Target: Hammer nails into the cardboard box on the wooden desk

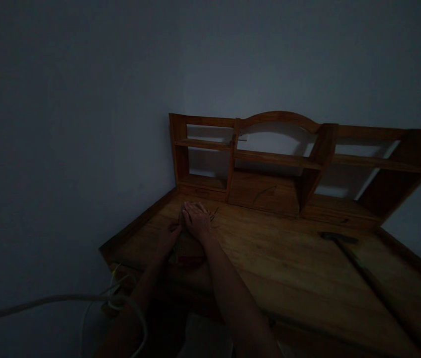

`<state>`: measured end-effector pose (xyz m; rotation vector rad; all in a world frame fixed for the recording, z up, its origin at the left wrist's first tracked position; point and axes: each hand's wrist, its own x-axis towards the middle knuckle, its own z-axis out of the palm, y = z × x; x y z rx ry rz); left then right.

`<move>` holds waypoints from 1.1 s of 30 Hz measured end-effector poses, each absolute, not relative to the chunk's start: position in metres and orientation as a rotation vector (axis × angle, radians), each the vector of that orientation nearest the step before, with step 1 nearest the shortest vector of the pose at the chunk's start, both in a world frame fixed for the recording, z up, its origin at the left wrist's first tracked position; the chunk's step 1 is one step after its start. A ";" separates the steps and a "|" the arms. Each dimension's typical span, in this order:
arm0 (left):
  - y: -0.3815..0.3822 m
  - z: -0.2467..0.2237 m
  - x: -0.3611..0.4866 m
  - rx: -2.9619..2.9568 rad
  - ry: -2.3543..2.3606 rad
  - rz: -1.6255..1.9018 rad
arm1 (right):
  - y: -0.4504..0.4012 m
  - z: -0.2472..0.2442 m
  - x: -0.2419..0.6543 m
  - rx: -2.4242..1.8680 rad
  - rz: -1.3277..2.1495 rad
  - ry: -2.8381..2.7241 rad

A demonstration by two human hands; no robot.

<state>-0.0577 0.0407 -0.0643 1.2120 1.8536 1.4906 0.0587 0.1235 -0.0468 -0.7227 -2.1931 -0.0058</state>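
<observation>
A brown, boxy thing (190, 247) with a red strip along its near edge sits at the left front of the wooden desk; in the dim light I cannot tell its kind. My right hand (196, 220) lies flat over its far end, fingers stretched forward. Beside it on the left, my left hand (169, 237) has its fingers curled in at the thing's edge; what they pinch is too dark to make out. Several thin, dark stick-like pieces (213, 216) poke out just right of my right hand.
A long-handled tool (359, 268) with a dark metal head lies across the desk (277, 253) on the right. Behind stands a wooden shelf unit (277, 158) against the wall. Pale cables (64, 298) loop in front of my left forearm.
</observation>
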 end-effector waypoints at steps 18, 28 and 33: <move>0.034 -0.051 -0.048 1.271 1.837 1.643 | 0.123 -0.044 0.060 -0.720 -0.014 -2.203; 0.044 -0.063 -0.048 1.375 1.685 1.599 | 0.121 -0.049 0.058 -0.684 0.004 -2.271; 0.042 -0.058 -0.046 1.345 1.668 1.568 | 0.123 -0.049 0.059 -0.678 0.013 -2.290</move>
